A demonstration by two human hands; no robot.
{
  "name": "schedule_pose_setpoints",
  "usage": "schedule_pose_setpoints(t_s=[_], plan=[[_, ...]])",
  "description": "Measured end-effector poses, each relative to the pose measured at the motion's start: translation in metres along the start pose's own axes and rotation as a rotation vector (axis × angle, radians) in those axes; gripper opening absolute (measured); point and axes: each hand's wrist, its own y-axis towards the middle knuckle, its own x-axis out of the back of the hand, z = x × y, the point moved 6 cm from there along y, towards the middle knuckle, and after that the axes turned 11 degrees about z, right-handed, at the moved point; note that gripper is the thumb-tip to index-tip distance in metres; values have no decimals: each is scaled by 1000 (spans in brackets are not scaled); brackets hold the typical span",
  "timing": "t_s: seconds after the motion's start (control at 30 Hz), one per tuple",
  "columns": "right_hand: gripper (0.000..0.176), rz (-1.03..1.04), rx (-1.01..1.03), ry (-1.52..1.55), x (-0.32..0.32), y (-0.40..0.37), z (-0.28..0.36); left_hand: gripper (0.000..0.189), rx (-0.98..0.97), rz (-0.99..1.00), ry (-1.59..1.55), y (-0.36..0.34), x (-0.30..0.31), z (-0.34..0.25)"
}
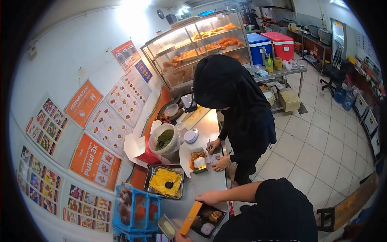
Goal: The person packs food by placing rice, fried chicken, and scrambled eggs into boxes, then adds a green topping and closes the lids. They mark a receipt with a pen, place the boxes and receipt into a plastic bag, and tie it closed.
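A steel counter (201,183) runs along the postered wall (52,80), a blue basket (135,209) crowding it. The right hand (209,197) pinches an orange strip (191,218); the left hand's (183,238) fingers I cannot tell.

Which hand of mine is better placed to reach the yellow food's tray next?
Probably your right hand: it's at the orange flap's far end, nearer the tray; your left hand is by the near end.

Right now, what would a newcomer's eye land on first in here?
Probably the lit display case of fried food, at the back beyond the hooded person. Next, likely the bright orange posters on the left wall, then the yellow food on the metal counter.
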Motion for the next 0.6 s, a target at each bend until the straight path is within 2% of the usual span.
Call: schedule_pose_setpoints(t_s=[0.07, 0.1, 0.17, 0.23, 0.3, 0.33, 0.37, 0.43, 0.5, 0.53, 0.57, 0.6], plan=[[46, -170, 182, 0, -8, -36, 9, 27, -167, -53, -10, -19, -17, -3], [46, -155, 175, 20, -28, -47, 8, 27, -154, -31, -9, -33, -26, -2], [44, -235, 190, -18, -54, -67, 4, 35, -281, -117, -28, -50, -38, -15], [47, -234, 156, -33, -87, -75, -8, 38, -269, -107, -41, -59, -58, -6], [53, -245, 107, -66, -112, -73, -19, 41, -201, -65, -54, -64, -81, 12], [54, -239, 105, 117, -119, -74, -23, 43, -159, -40, -61, -66, -93, 25], [54, -225, 109, 124, -123, -69, -25, 45, -116, -14, -79, -69, -103, 39], [51, -137, -16, 538, -133, -56, -30, 48, -21, 45, -156, -72, -123, 68], [50, -157, -127, 609, -113, -64, -20, 86, 93, 127, -468, -70, -116, 32], [47, -162, -167, 645, -118, -63, -25, 75, 130, 141, -750, -70, -141, 53], [46, -180, -312, 679, -116, -68, -27, 71, 405, 195, -825, -80, -94, -20], [46, -155, -415, 745, -98, -74, -18, 72, 526, 75, -995, -86, -105, -10]])
